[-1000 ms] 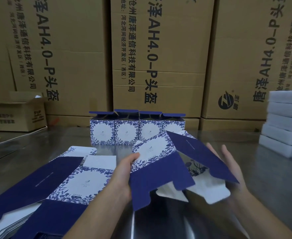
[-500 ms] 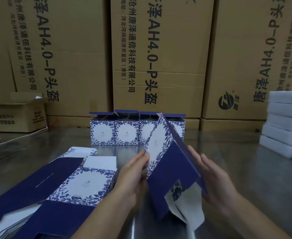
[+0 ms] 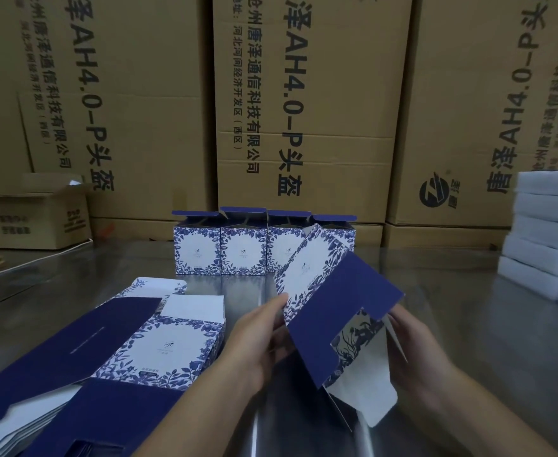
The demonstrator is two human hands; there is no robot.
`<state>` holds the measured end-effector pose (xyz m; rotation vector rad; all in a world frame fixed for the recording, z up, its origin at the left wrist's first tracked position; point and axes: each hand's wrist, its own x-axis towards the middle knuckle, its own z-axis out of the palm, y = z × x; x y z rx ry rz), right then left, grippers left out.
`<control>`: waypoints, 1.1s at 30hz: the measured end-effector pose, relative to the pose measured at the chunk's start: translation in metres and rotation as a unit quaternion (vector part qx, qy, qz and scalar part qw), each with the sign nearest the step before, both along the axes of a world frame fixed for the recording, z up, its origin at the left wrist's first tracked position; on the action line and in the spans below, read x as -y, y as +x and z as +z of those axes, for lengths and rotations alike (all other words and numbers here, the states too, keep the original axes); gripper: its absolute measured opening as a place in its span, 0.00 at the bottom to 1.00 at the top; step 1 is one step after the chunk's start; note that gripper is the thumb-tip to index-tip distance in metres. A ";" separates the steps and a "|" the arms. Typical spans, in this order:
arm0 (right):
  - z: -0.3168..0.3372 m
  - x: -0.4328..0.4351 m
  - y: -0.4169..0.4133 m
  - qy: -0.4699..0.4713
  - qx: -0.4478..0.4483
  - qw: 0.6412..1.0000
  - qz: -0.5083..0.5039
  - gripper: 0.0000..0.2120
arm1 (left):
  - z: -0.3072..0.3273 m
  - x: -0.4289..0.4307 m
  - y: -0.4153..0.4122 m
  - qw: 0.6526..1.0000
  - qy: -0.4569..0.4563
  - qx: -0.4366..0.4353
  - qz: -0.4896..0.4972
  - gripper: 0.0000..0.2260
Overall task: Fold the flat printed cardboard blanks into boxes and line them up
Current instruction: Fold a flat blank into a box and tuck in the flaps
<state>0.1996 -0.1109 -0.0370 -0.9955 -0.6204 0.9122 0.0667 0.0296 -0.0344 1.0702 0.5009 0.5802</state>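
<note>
Nearer me at six o'clock, my left hand (image 3: pixel 257 344) and right hand (image 3: pixel 417 356) hold the side edges of the half-opened blank (image 3: pixel 337 301), which looks light, thin, easily creased.

A person holds a partly folded blank (image 3: pixel 330 311) tilted above the steel table (image 3: pixel 452 308). The left grip (image 3: pixel 257 344) pinches its flowered edge, thumb on the printed face; the right grip (image 3: pixel 416 357) holds the white flaps at its lower right. A stack of flat blanks (image 3: pixel 159 351) lies to the left. Beyond, four folded boxes (image 3: pixel 221 249) stand side by side, lids up, before tall brown cartons (image 3: pixel 304 110). White blocks (image 3: pixel 547 232) are piled at the right.
</note>
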 end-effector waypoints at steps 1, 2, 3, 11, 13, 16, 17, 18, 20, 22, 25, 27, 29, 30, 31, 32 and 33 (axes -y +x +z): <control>-0.001 -0.001 0.000 -0.004 0.018 1.000 0.007 0.21 | 0.000 0.001 0.000 1.000 0.007 0.000 -0.006 0.12; -0.001 -0.001 0.000 -0.006 0.039 0.999 0.013 0.22 | -0.001 0.001 0.001 1.000 0.015 -0.003 -0.013 0.13; -0.001 -0.002 -0.001 -0.012 0.064 0.998 0.019 0.23 | -0.002 0.002 0.002 0.999 0.024 -0.010 -0.019 0.14; 0.000 0.001 -0.001 -0.015 0.016 0.999 0.041 0.19 | -0.008 -0.009 0.004 0.999 -0.033 -0.026 -0.034 0.11; 0.003 0.005 0.005 -0.038 0.015 0.999 0.008 0.17 | -0.008 -0.012 0.004 0.998 -0.057 -0.029 -0.021 0.08; 0.001 0.007 0.019 -0.075 0.005 0.997 -0.021 0.20 | -0.010 -0.017 0.006 0.995 -0.082 -0.041 0.027 0.06; 0.000 0.008 0.022 -0.088 0.009 0.996 -0.028 0.20 | -0.012 -0.019 0.006 0.995 -0.083 -0.048 0.041 0.05; 0.000 0.009 0.024 -0.099 0.016 0.994 -0.035 0.20 | -0.014 -0.020 0.006 0.994 -0.082 -0.057 0.051 0.06; -0.001 0.009 0.029 -0.121 0.032 0.991 -0.045 0.19 | -0.018 -0.024 0.006 0.991 -0.070 -0.083 0.072 0.06; -0.002 0.010 0.033 -0.146 0.050 0.987 -0.051 0.15 | -0.021 -0.028 0.005 0.988 -0.049 -0.116 0.091 0.06; -0.001 0.014 0.039 -0.195 0.046 0.979 -0.040 0.07 | -0.022 -0.033 0.002 0.984 -0.029 -0.139 0.106 0.05; -0.002 0.015 0.041 -0.223 0.038 0.974 -0.027 0.06 | -0.021 -0.032 0.002 0.986 -0.019 -0.139 0.095 0.03; -0.003 0.015 0.040 -0.232 0.036 0.972 -0.021 0.06 | -0.020 -0.029 0.001 0.990 0.002 -0.127 0.069 0.03; -0.004 0.014 0.040 -0.235 0.040 0.971 -0.022 0.07 | -0.019 -0.027 0.001 0.991 0.014 -0.121 0.060 0.04; -0.004 0.014 0.040 -0.241 0.049 0.969 -0.024 0.09 | -0.020 -0.027 0.001 0.991 0.026 -0.120 0.056 0.05; -0.005 0.014 0.040 -0.248 0.060 0.966 -0.027 0.12 | -0.020 -0.026 0.000 0.990 0.036 -0.122 0.055 0.05; -0.005 0.014 0.040 -0.255 0.068 0.964 -0.032 0.13 | -0.020 -0.027 0.000 0.990 0.044 -0.125 0.056 0.06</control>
